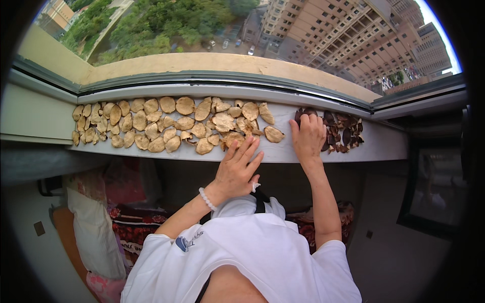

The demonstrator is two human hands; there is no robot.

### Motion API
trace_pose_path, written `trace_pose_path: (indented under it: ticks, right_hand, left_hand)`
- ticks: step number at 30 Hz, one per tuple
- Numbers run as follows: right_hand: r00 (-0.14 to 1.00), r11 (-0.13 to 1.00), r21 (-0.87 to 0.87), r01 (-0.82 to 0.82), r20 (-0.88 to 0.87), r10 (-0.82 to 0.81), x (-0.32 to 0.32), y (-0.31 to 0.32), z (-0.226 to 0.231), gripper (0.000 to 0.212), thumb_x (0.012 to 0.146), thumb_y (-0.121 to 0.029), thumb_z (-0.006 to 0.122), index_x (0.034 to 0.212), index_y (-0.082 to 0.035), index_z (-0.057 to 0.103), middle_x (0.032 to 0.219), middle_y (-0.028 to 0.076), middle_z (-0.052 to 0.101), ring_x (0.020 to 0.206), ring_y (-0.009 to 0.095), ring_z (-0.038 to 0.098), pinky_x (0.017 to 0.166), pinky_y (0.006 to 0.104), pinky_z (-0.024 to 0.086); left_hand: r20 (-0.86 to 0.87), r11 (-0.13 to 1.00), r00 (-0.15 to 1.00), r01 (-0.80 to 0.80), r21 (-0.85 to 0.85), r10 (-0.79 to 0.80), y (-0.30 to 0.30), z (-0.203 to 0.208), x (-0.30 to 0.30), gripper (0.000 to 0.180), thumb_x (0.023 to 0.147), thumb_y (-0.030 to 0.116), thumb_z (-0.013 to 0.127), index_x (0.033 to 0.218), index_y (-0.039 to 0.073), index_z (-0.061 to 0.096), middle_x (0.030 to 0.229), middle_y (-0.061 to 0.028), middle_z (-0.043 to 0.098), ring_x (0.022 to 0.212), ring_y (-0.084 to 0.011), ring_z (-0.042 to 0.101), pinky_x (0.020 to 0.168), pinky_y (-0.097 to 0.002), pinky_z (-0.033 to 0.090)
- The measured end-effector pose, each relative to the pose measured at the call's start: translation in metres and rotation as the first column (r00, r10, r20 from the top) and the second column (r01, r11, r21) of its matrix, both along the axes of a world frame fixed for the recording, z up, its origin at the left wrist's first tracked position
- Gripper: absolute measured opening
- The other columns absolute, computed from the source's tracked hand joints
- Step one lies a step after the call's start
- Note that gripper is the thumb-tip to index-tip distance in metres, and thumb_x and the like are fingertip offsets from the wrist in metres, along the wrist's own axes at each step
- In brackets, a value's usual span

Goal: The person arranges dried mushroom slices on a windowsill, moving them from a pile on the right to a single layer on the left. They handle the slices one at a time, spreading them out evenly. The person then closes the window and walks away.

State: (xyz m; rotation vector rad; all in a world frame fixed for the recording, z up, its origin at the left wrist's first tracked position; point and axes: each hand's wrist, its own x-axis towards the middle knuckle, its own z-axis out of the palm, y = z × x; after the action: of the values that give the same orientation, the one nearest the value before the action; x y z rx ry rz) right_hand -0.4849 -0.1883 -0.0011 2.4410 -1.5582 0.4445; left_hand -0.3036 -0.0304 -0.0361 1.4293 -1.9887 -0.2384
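1. Curving over one end of the dark dried pieces [346, 137], the right hand [309, 139] is hiding some; whether its bent fingers are gripping any, I cannot tell.
2. Fingers spreading wide, the left hand [237, 169] is reaching the near edge of the pale dried slices [184, 106]; its exact contact is hard to make out.
3. Both groups are lying on the windowsill [385, 142], slices toward ten o'clock, dark pieces toward three; overlapping slices are partly covering one another.
4. Something white [255, 187] is showing by the left thumb, too small to identify.
5. Toward one o'clock, the dark rim is cutting off the buildings [333, 30] outside.
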Motion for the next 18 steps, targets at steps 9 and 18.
trace_pose_path:
  ticks: [9,18]
  right_hand:
    - [0.924,0.910,0.414,-0.005,0.351,-0.154,0.017,-0.002,0.011,0.026,0.094,-0.024,0.065,0.081,-0.002,0.065,0.079,0.016,0.064,0.081,0.039,0.061,0.072,0.0485,0.048]
    - [0.987,0.995,0.033,0.091,0.128,-0.095,0.004,0.002,0.018,0.017,0.087,-0.020,0.074,0.091,-0.005,0.067,0.098,0.011,0.064,0.097,0.032,0.060,0.083,0.0421,0.048]
  left_hand:
    - [-0.008,1.000,1.000,0.004,0.022,-0.003,0.000,0.001,0.001,0.059,0.072,0.022,0.076,0.126,0.001,0.065,0.154,-0.0217,0.044,0.151,-0.0339,0.030,0.126,-0.0498,0.009]
    - [0.005,1.000,1.000,0.001,0.018,-0.001,0.001,0.002,0.001,0.060,0.073,0.022,0.075,0.127,0.001,0.064,0.154,-0.0204,0.044,0.151,-0.0330,0.031,0.126,-0.0498,0.009]
